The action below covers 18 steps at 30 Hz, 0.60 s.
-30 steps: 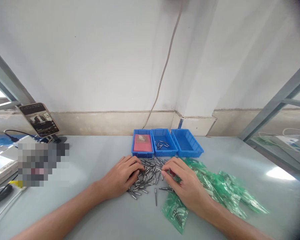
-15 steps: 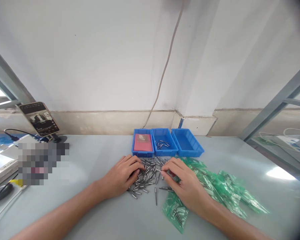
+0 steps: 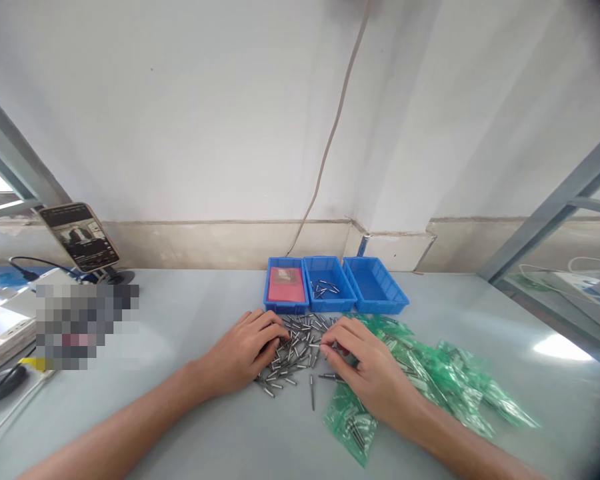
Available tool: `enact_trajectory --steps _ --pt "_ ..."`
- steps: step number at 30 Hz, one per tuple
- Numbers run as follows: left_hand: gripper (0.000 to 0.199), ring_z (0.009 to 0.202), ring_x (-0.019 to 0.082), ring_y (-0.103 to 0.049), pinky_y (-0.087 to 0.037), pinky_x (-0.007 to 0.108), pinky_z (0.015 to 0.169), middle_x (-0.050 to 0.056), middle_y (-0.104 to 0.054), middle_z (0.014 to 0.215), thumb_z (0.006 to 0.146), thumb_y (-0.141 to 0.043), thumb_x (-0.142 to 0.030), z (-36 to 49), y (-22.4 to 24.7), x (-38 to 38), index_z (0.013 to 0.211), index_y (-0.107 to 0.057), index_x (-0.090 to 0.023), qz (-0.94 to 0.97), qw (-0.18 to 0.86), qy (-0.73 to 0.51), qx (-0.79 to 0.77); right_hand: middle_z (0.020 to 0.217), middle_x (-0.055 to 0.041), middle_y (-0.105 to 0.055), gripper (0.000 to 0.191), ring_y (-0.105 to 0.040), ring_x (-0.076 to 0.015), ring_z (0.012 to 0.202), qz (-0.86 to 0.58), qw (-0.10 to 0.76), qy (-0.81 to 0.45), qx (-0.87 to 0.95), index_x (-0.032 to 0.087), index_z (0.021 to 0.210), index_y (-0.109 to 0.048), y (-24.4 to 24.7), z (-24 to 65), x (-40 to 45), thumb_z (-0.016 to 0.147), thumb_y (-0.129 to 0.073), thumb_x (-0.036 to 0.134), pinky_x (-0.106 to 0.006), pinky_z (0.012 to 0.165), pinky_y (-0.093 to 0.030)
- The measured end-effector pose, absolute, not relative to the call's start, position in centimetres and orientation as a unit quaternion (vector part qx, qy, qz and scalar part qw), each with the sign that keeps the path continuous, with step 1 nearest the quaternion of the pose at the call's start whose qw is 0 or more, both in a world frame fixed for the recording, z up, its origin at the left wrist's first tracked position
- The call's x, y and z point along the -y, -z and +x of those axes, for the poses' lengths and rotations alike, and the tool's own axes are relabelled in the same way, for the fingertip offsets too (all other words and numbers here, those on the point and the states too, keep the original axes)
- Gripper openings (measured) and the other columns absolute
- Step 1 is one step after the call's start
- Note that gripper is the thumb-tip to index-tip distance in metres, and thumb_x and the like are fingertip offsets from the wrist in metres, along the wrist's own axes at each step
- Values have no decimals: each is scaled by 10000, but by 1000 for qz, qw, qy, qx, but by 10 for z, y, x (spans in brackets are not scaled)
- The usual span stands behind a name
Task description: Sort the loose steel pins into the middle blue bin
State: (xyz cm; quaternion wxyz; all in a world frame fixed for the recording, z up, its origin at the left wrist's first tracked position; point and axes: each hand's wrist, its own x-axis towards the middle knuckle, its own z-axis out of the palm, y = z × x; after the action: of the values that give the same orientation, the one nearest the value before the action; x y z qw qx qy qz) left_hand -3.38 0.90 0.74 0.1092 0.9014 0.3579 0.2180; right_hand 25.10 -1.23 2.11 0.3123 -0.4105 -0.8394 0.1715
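A loose pile of metal pins (image 3: 297, 347) lies on the grey table between my hands. My left hand (image 3: 253, 350) rests at the pile's left side, its fingers curled over some pins; whether it grips any is hidden. At the right side, my right hand (image 3: 363, 357) has thumb and forefinger pinched together at the edge of the pile, and what they hold is too small to tell. One pin (image 3: 312, 392) lies apart, nearer to me. A green bag with pins in it (image 3: 353, 425) is beside and below my right hand.
Three blue bins stand behind the pile: the left one (image 3: 287, 309) has a red packet, the middle one (image 3: 333, 307) a few pins, the right one (image 3: 383, 308) shows nothing inside. More green bags (image 3: 445, 380) lie right. A phone (image 3: 80, 237) stands far left.
The fingertips of my right hand have shifted very slightly left at the pile's edge. My left hand has stayed in place.
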Motion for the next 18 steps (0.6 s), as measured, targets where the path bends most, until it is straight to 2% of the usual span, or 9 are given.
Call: enact_trajectory --steps 18 --pt "240 1082 238 -612 -504 397 974 73 -660 1223 1107 -453 -139 -34 -7 -9 1224 -639 -234 901 118 -212 -360 999 -32 -683 141 -629 -232 913 -410 333 -175 831 267 1006 -631 -21 252 11 1093 -560 182 -385 820 -524"
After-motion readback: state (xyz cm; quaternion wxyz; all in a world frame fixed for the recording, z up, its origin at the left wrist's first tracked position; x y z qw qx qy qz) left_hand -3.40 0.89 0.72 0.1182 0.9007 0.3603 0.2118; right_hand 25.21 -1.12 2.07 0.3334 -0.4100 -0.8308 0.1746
